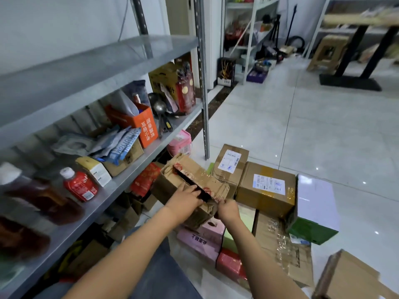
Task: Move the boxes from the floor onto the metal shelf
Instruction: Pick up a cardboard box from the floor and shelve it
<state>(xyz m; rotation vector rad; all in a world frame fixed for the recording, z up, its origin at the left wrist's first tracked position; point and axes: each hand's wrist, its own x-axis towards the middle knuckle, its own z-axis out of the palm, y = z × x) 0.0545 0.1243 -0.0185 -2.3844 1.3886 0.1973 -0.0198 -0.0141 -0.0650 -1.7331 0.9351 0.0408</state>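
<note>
A worn brown cardboard box (185, 180) with torn tape and a slit top is held up above the floor pile, beside the metal shelf (121, 61). My left hand (185, 196) grips its near top edge, fingers hooked into the slit. At the box's near right corner, my right hand (227, 209) grips the edge. More boxes lie on the floor: two labelled brown ones (232, 164) (266, 187), a green and white one (313, 214), a pink one (203, 238), a flattened taped one (280, 244).
The shelf's middle level (138, 167) holds an orange box (140, 124), packets, red bottles (79, 185) and ladles. A pink container (180, 143) sits under it by the shelf post (204, 83). A brown box (345, 277) lies at bottom right. Tiled floor (323, 126) stretches right toward a table base.
</note>
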